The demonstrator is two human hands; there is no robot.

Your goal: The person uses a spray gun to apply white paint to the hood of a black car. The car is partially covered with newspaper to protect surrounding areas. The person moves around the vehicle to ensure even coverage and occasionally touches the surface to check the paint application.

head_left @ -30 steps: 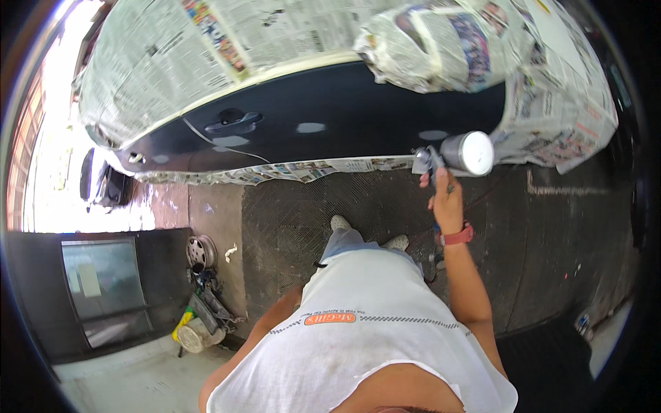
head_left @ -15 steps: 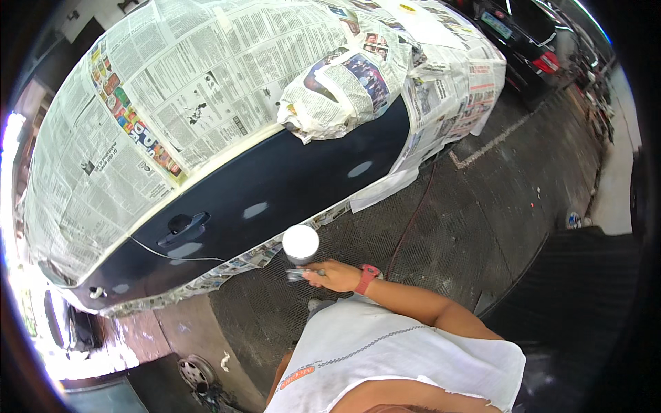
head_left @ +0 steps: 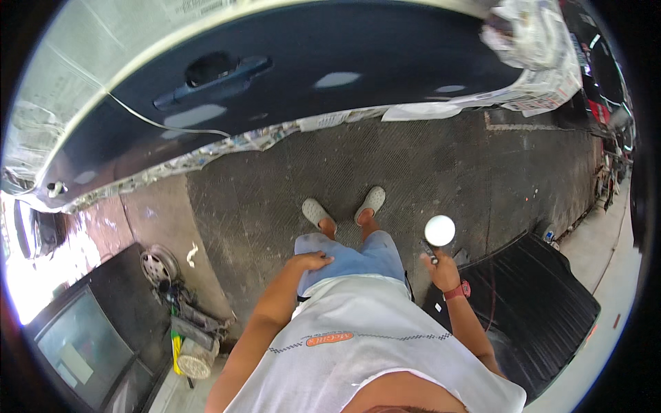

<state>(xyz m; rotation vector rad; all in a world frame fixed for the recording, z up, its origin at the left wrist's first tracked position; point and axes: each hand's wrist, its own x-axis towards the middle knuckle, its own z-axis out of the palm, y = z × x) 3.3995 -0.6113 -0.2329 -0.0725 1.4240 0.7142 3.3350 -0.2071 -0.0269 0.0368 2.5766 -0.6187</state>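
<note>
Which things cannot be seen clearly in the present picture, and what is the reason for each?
Spray gun: head view, partly hidden by the right hand.
Contents of the cup: head view, hidden by its bright white top.
Left hand: head view, finger details too small.
Car: head view, cut off by the upper edge.

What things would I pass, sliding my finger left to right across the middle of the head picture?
Silver wheel, small white scrap, left hand, right shoe, right hand gripping a spray gun.
</note>
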